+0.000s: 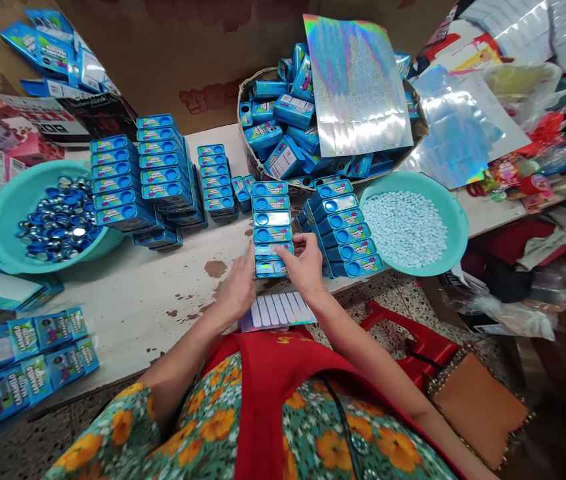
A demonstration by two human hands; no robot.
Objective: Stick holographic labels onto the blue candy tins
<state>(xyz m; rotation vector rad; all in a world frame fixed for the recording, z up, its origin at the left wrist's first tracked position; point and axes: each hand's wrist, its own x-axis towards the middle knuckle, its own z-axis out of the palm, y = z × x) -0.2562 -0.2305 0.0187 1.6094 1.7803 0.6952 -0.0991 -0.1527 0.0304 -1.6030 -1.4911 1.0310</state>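
Evidently midway, by my reading: the column of blue boxes (272, 234) under the fingers stands in order, printed ends up, a few of those ends catching the light more brightly than the rest. Left of the fingers, neat stacks (163, 175) look settled; just to the right, a slanted row of boxes (347, 233) is lined up too. Beyond the fingertips, a round carton heaped with loose boxes (293, 110) suggests plenty remains unsorted. How many are finished, I can't say.

Nearer the body than the fingers, between the forearms, lies a label sheet (283, 311) showing pale strip shapes (used or unused, the glare won't tell me). A larger shiny sheet (357, 87) rests over the carton, past the right fingers.

Pose: both forearms reach in from the body and converge at the column's near end. Left hand (237, 288) is beside its lower left edge, fingers forward, blurred; whether they grip or merely steady, cannot tell. Right hand (307, 267) comes in from the other side, wrist low, thumb laid across a box end near the bottom, index bent at the column's right edge. Gap between them narrow; any hold on a box or label is unclear.
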